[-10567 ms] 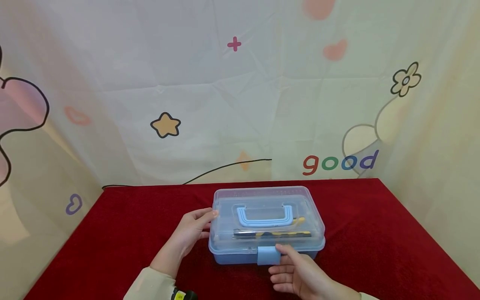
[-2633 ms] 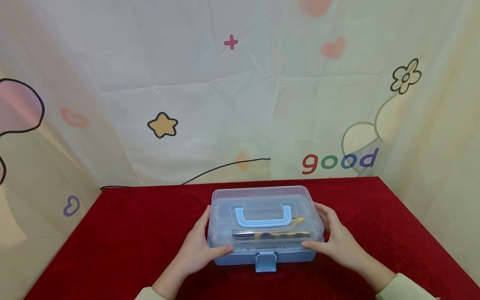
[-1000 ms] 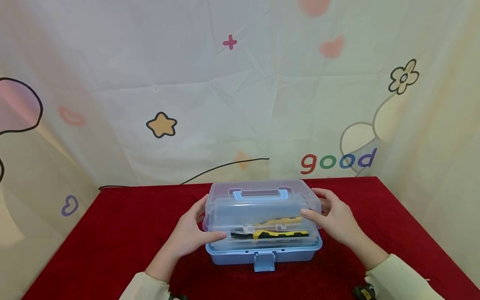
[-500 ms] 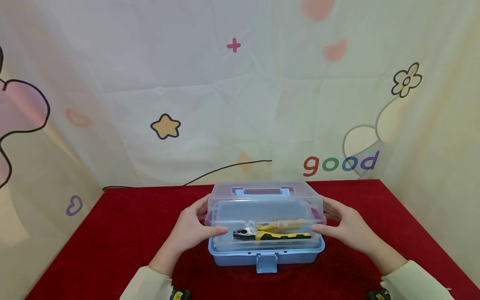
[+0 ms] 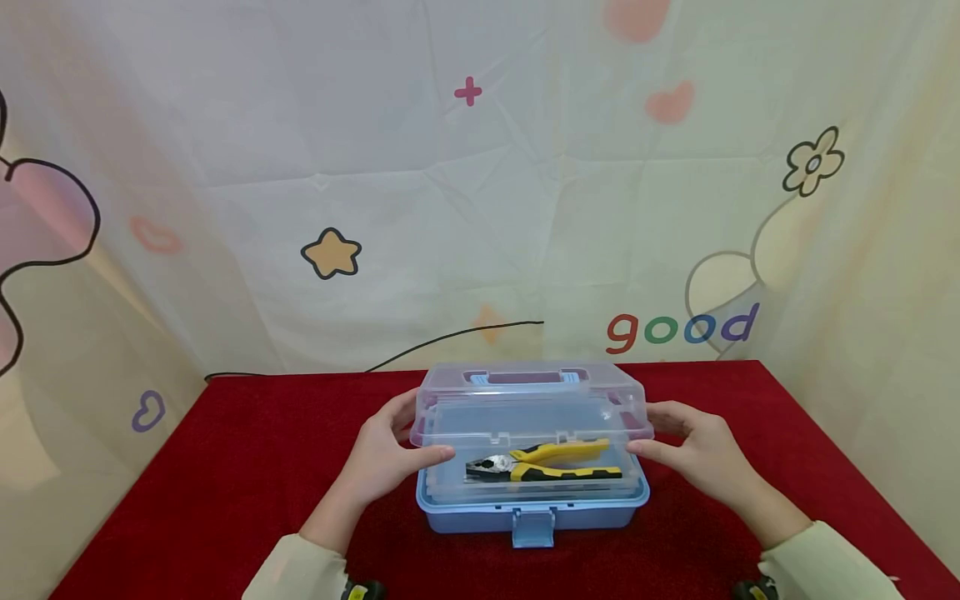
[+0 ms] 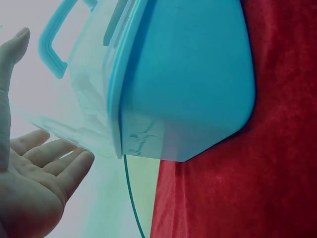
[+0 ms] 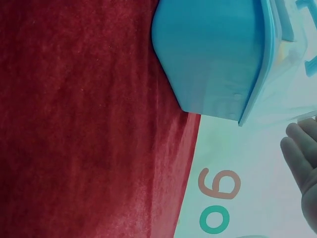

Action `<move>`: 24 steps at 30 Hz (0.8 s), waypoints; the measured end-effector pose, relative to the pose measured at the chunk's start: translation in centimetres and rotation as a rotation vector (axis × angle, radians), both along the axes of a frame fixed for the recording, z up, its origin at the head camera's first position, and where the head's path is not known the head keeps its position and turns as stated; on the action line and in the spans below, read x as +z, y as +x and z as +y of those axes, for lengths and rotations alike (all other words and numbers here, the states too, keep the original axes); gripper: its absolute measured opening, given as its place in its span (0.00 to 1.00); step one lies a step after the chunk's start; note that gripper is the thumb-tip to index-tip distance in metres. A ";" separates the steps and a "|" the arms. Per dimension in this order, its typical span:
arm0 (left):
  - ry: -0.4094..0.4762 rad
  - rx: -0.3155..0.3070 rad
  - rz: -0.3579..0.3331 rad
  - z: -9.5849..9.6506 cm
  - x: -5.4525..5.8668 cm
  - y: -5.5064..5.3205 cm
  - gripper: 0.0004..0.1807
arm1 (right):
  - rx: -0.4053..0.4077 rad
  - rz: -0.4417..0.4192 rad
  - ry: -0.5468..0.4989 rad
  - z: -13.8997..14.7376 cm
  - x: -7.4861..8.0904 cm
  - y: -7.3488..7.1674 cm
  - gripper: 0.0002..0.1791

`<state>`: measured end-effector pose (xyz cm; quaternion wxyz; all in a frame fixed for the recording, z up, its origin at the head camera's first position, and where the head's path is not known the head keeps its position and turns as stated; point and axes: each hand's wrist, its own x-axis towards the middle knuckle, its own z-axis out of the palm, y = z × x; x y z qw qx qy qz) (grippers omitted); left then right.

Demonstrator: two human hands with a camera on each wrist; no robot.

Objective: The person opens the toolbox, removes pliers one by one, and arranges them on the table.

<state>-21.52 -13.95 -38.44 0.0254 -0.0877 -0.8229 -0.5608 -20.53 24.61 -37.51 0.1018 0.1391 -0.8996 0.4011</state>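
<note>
A blue toolbox stands on the red cloth, its clear lid partly raised and tilted back. My left hand is at the lid's left side. Its fairly straight fingers touch the lid edge, and the left wrist view shows the thumb apart from it. My right hand is at the lid's right side with extended fingers at the edge and the thumb near the front corner. Yellow-and-black pliers lie in the clear tray under the lid. In front, the blue latch hangs down.
Red cloth covers the table around the toolbox. A pale printed curtain hangs behind and at both sides. The blue carrying handle is on top of the lid.
The latch has swung down since the oldest frame. Both hands have since raised the lid's front edge, tilting it back and uncovering more of the pliers. The right hand moved from latch to lid.
</note>
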 end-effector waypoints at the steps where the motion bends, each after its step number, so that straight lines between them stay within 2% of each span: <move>1: 0.000 0.010 0.000 0.0 0.0 0.1 0.46 | -0.004 0.012 0.000 0.0 -0.1 0.0 0.25; 6: 0.013 0.044 0.019 -0.2 -0.2 0.5 0.44 | -0.022 0.059 0.000 -0.2 -0.3 -0.3 0.20; 13: 0.063 0.097 0.046 -0.7 -0.3 1.0 0.33 | -0.046 0.117 0.001 -0.4 0.2 -0.7 0.19; 18: 0.034 0.092 0.083 -0.5 -0.1 0.8 0.31 | -0.066 0.139 0.002 -0.3 0.4 -1.1 0.18; 24: -0.008 0.125 0.102 -0.2 0.2 0.3 0.30 | -0.083 0.127 0.002 -0.5 0.6 -1.6 0.18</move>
